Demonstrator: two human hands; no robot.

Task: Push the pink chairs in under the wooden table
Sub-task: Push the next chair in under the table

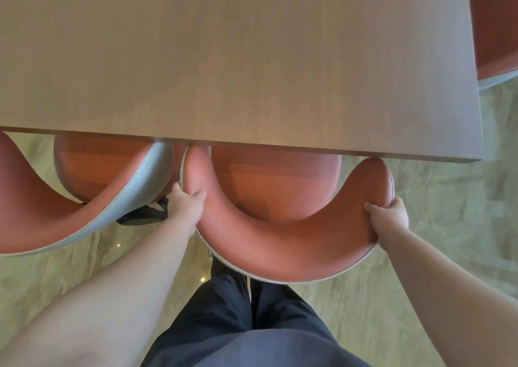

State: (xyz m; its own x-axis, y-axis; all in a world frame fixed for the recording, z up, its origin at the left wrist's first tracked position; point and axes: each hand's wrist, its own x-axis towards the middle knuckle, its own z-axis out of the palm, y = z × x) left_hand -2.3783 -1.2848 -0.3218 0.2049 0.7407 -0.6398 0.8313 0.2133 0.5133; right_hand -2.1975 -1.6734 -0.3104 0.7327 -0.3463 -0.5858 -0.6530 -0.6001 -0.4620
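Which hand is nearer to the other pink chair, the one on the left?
Left. The left hand grips the held chair at its left arm tip, beside the left chair's grey edge. The right hand grips the far arm tip.

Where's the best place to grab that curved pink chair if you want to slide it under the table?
Grip the pink chair from behind, on the two ends of its curved backrest, as the left hand and right hand do. The padded rim gives the fingers a hold, and it faces away from the wooden table.
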